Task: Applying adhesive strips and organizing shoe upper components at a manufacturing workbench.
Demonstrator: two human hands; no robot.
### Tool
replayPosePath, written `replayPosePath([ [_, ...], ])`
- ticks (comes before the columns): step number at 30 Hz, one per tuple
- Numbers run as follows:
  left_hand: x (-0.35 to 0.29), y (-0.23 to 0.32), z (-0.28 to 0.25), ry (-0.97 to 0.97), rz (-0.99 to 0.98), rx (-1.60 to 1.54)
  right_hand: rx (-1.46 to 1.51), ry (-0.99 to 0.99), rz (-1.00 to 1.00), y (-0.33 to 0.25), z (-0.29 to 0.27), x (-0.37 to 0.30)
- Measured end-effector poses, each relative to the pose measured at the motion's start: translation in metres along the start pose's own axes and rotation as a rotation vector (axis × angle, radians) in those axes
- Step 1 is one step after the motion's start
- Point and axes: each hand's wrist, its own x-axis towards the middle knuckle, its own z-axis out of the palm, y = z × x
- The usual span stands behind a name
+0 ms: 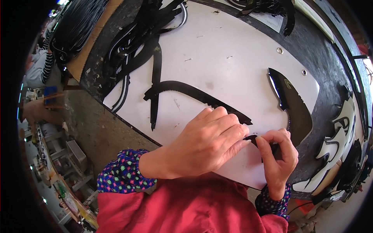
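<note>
My left hand [206, 141] is closed over the near edge of the white board, its thumb and fingertips at one end of a small black piece [252, 138]. At the other end, my right hand [279, 153] pinches the same piece between thumb and fingers. Most of the piece is hidden, so its kind cannot be told. Just beyond my left knuckles lies a curved black strip [184, 88] with a notched edge. It crosses another black strip [155, 73]. A broad, curved, glossy black panel [297, 105] lies to the right of my right hand.
A tangled heap of black strips [145, 27], some with white lines, covers the board's far left. The white board [225, 58] has metal eyelets near its right edge and rests on a dark table [311, 42]. White and black cut pieces [330, 153] lie at right.
</note>
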Motion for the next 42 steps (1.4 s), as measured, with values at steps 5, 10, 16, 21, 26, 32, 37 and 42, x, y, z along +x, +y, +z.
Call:
replayPosePath([
  [5,0.000,0.002,0.001,-0.001,0.043,0.100,-0.004,-0.016,-0.044,0.000,-0.002,-0.001],
  [10,-0.002,0.002,0.005,0.041,0.059,0.009,0.047,-0.065,0.014,-0.001,-0.006,-0.002],
  [16,-0.001,0.004,0.004,0.023,0.036,-0.113,0.239,-0.079,0.217,0.000,-0.006,-0.003],
  [21,0.001,0.006,0.000,-0.015,0.026,-0.168,0.324,-0.077,0.280,0.003,-0.007,-0.003],
  [26,0.002,0.007,-0.003,-0.078,0.005,-0.222,0.383,-0.085,0.327,0.004,-0.009,-0.003],
  [32,0.003,0.011,-0.005,-0.092,-0.018,-0.249,0.474,-0.083,0.386,0.003,-0.010,-0.002],
  [37,0.005,0.013,-0.008,-0.113,-0.044,-0.262,0.495,-0.101,0.413,0.002,-0.013,-0.002],
  [42,0.006,0.014,-0.008,-0.114,-0.054,-0.257,0.526,-0.099,0.434,0.002,-0.013,-0.002],
])
